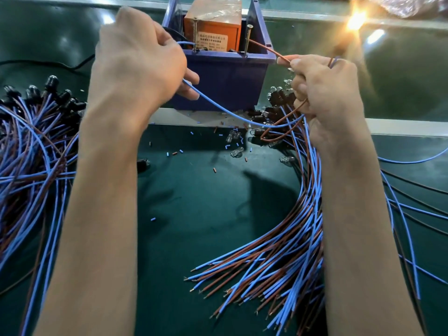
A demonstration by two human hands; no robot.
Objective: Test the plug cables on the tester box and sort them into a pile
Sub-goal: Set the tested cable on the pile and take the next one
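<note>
Wires held to the tester's two screws

Fingers of the left hand (138, 61) were curled round a blue wire (218, 107), whose free end reached the left screw (194, 35) standing up at the front of the orange tester box (213, 27). Thumb and forefinger of the right hand (324, 93) pinched a brown wire (266, 48) that ran up to the right screw (247, 40). The other fingers of that hand were closed on a bundle of cables (303, 214), blue and brown, which fanned down toward the near edge of the bench (194, 202) with stripped tips showing. Just beyond the right hand a bright orange-white glow (355, 20) flared; its source was lost in the glare. The tester box sat inside a blue bin (225, 78) at the far middle of the bench. A pile (31, 141) of cables with black plug ends lay along the left edge. Between the forearms, near the bin, lay insulation scraps (174, 152) and a few small glass bulbs (236, 151).
</note>
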